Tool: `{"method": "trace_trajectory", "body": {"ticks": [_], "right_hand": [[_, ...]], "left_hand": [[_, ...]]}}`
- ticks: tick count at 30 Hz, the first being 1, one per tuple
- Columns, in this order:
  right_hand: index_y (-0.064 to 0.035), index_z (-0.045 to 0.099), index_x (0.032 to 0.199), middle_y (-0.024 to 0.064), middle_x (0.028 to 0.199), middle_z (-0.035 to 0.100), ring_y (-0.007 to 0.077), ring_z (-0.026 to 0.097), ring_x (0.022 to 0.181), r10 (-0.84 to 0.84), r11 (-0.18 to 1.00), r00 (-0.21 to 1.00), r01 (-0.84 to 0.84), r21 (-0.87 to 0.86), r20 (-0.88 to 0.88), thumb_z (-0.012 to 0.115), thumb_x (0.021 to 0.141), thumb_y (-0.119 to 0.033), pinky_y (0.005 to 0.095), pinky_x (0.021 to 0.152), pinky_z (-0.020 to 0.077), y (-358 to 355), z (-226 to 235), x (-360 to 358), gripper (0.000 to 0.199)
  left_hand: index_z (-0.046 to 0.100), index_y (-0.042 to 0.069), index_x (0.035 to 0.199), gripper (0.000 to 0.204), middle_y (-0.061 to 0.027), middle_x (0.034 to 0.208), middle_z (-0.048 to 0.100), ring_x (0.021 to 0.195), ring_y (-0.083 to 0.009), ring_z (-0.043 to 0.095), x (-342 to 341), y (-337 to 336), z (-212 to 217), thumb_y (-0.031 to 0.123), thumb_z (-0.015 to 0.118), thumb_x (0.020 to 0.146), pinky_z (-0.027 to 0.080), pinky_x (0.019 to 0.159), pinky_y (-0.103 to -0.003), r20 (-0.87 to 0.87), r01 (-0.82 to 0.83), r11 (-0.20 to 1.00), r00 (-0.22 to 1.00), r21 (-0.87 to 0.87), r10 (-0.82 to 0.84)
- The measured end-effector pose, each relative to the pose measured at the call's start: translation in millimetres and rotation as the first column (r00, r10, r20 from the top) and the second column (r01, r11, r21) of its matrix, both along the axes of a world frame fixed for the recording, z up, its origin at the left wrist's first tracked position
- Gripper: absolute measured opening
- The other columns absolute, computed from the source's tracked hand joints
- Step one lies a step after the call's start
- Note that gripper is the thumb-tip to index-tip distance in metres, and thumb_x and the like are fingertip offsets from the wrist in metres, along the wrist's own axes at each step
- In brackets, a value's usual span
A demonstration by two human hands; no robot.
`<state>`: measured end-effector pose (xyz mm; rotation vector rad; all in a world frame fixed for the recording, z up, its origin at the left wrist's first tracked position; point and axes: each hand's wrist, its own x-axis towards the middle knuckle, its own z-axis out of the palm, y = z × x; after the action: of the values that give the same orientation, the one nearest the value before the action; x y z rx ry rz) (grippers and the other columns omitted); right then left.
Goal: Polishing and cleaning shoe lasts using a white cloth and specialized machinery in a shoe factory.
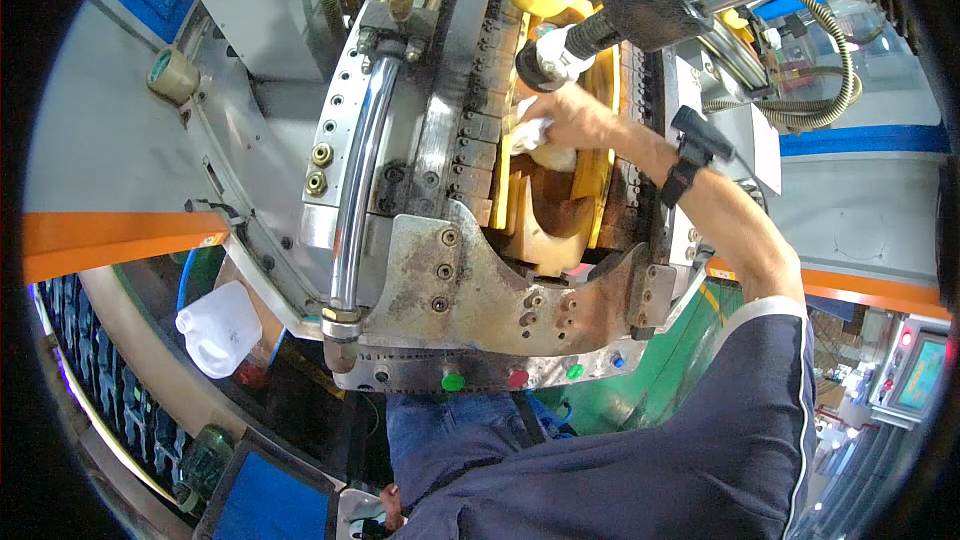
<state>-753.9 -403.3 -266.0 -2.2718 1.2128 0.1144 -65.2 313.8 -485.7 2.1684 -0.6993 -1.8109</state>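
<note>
Right arm: enters from lower right, dark short sleeve with a pale edge at the upper arm, forearm bare, stretched up and left at full reach.
Right wrist: black strap with a small black block on its outer side.
Right hand [572, 118]: knuckles up, fingers curled down and closed over something white, thumb side toward the left.
Left hand: out of sight.
</note>
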Motion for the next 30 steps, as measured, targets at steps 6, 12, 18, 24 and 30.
{"method": "trace_trajectory", "body": {"ticks": [6,12,18,24,30], "right_hand": [[-0.0019,0.062,0.109,0.0115,0.097,0.068,0.0241,0.065,0.084,-0.4,0.758,0.393,0.65,0.057,0.828,0.063,0.089,-0.012,0.0355,0.078,0.0545,-49.2,-26.9,-32.6,0.022],[-0.007,0.075,0.098,0.0196,0.093,0.072,0.0305,0.071,0.091,-0.42,0.882,0.907,0.414,-0.224,0.022,0.071,0.074,-0.009,0.0412,0.086,0.0561,-16.9,15.4,-15.9,0.025],[-0.0005,0.068,0.106,0.0169,0.101,0.071,0.0257,0.069,0.097,-0.529,0.679,0.848,0.443,-0.586,0.027,0.064,0.092,-0.015,0.0434,0.082,0.0569,-58.5,36.1,-69.3,0.02],[-0.0051,0.071,0.091,0.0196,0.09,0.07,0.0332,0.069,0.086,-0.32,0.879,0.892,0.155,-0.451,-0.319,0.059,0.077,0.002,0.039,0.082,0.0556,-46.4,30.1,-81.4,0.02],[-0.0059,0.067,0.106,0.011,0.103,0.069,0.0253,0.065,0.094,-0.264,0.652,0.844,0.513,-0.558,0.468,0.061,0.09,-0.019,0.0362,0.082,0.0534,-43.1,-11.9,-38.4,0.021]], "left_hand": [[0.07,-0.003,0.096,0.02,-0.0067,0.089,0.07,0.074,-0.017,0.062,-2.0,-4.6,18.1,0.009,0.063,0.082,0.051,0.068,-0.031,0.116,-0.038,0.994,0.993,0.098,0.027],[0.07,-0.004,0.1,0.022,-0.0075,0.09,0.07,0.078,-0.0168,0.064,-9.5,-41.8,38.9,0.007,0.061,0.083,0.051,0.072,-0.031,-0.007,0.067,0.998,0.998,-0.018,-0.067],[0.071,-0.006,0.098,0.028,-0.011,0.088,0.072,0.079,-0.0199,0.066,-12.2,-31.8,17.7,0.017,0.063,0.083,0.053,0.074,-0.035,-0.11,-0.242,0.941,0.969,-0.236,0.221],[0.071,-0.007,0.098,0.031,-0.0103,0.085,0.072,0.075,-0.0194,0.066,-5.3,-8.5,-5.9,0.019,0.063,0.085,0.051,0.068,-0.034,0.089,0.211,0.97,0.975,-0.117,-0.202],[0.072,-0.005,0.092,0.023,-0.0096,0.081,0.072,0.074,-0.0171,0.065,-20.3,-25.0,25.3,0.016,0.065,0.087,0.05,0.066,-0.032,-0.044,-0.183,0.978,0.983,-0.103,0.179]]}}
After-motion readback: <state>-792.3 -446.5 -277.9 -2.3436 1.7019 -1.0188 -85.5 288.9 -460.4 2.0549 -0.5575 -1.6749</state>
